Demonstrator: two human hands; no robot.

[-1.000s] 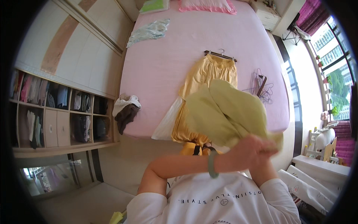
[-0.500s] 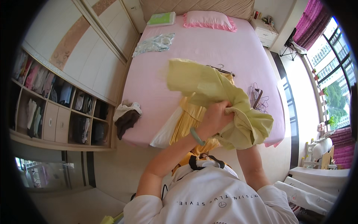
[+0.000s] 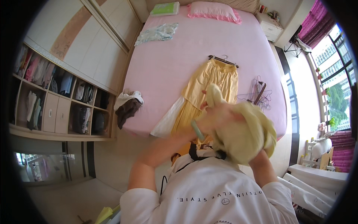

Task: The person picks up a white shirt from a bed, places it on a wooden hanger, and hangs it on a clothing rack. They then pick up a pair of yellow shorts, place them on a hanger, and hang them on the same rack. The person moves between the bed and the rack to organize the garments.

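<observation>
A pale yellow-green garment (image 3: pixel 244 136) hangs bunched between my hands, above the bed's near edge. Closed on its cloth is my left hand (image 3: pixel 225 119), with a pale green bangle (image 3: pixel 197 129) on the wrist; motion blurs the fingers. My right forearm (image 3: pixel 261 168) goes up under the bunched fabric, which hides the right hand. A narrow end of the garment (image 3: pixel 214 95) sticks up past my left hand. Beyond it, golden-yellow trousers (image 3: pixel 223 80) lie on the bed, attached to a dark hanger (image 3: pixel 236 66) at the waist. White cloth (image 3: pixel 166 121) lies beside their lower part.
Loose wire hangers (image 3: pixel 257 93) lie on the pink bed sheet (image 3: pixel 156 74) at the right. A brown and white clothes heap (image 3: pixel 128 108) sits at the left edge, with a pale patterned cloth (image 3: pixel 156 33) farther back. An open-shelved wardrobe (image 3: pixel 56 121) lines the left side.
The garment has dropped and bunched nearer my body; its wide part no longer spreads over the bed. The yellow trousers are now uncovered. My left hand has moved slightly lower and blurs.
</observation>
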